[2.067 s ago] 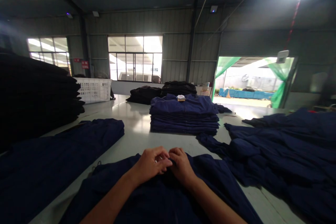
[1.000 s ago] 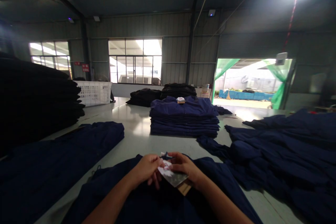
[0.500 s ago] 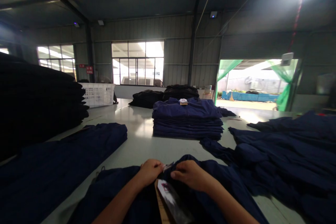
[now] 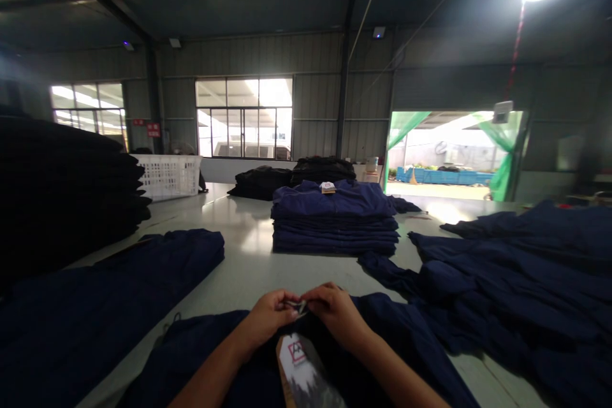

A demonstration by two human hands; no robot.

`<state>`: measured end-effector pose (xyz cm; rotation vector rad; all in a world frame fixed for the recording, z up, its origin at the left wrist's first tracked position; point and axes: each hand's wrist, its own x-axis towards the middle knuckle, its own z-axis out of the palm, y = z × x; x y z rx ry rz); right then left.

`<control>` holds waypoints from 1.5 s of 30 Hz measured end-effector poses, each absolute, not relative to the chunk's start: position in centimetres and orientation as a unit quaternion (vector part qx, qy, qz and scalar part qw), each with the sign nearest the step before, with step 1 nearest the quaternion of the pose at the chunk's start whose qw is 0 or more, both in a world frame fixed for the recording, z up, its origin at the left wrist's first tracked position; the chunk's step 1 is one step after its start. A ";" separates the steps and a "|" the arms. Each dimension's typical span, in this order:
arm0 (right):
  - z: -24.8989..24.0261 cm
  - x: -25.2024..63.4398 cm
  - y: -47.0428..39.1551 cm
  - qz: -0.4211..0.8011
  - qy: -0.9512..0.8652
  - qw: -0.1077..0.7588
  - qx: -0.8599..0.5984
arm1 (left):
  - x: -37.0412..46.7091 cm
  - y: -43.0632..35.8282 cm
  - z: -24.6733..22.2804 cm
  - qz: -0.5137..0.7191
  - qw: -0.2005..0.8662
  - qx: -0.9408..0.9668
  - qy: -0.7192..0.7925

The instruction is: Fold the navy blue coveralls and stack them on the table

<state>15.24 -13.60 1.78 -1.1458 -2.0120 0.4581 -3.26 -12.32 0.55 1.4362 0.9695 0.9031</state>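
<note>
A dark blue garment [image 4: 396, 325] lies on the pale table at the near edge, under both forearms. At its upper edge my left hand [image 4: 270, 317] pinches a small whitish strip, perhaps a label or cord. The fingers of my right hand [image 4: 335, 311] close on the same strip from the other side, and the fingertips of both hands nearly meet. Just below them hangs a paper tag [image 4: 301, 363] with a red square logo and a grey printed picture, with a brown card behind it. What exactly the strip joins is too small to tell.
Folded blue garments [image 4: 335, 223] form a stack at the table's middle. Loose blue garments [image 4: 507, 268] spread at right, another [image 4: 143, 274] at left. A tall black pile [image 4: 62, 191] stands far left, near a white basket [image 4: 169, 175]. Black clothes [image 4: 262, 182] lie behind the stack.
My right hand has moved in to the left and its fingertips now meet the strip beside my left hand. The tag faces up more. The whole view has shifted slightly.
</note>
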 end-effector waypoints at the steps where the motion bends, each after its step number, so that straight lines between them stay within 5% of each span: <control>1: 1.9 15.3 -13.5 0.197 -0.774 0.407 -0.443 | -3.4 -12.4 0.9 0.381 0.571 0.609 0.397; 9: 2.0 14.5 -14.0 0.154 -0.730 0.519 -0.417 | -4.7 -12.9 2.3 0.321 0.464 0.722 0.401; 17: 2.6 14.1 -14.8 0.120 -0.738 0.532 -0.398 | -4.7 -12.4 2.0 0.354 0.390 0.721 0.450; 28: 2.6 14.0 -14.5 0.267 -0.670 0.550 -0.421 | -4.6 -12.9 3.9 0.461 0.303 0.706 0.443; 33: 2.0 13.5 -14.3 0.356 -0.619 0.578 -0.395 | -3.5 -14.6 4.9 0.269 0.208 0.732 0.590; 37: 2.0 13.5 -13.9 0.399 -0.587 0.592 -0.381 | -2.6 -15.1 5.0 0.299 0.279 0.689 0.598; 41: 2.3 13.7 -13.7 0.425 -0.562 0.607 -0.367 | -3.3 -14.9 5.5 0.400 0.536 0.556 0.494; 45: 2.5 13.6 -13.8 0.455 -0.541 0.609 -0.359 | -3.8 -15.0 5.9 0.325 0.728 0.472 0.376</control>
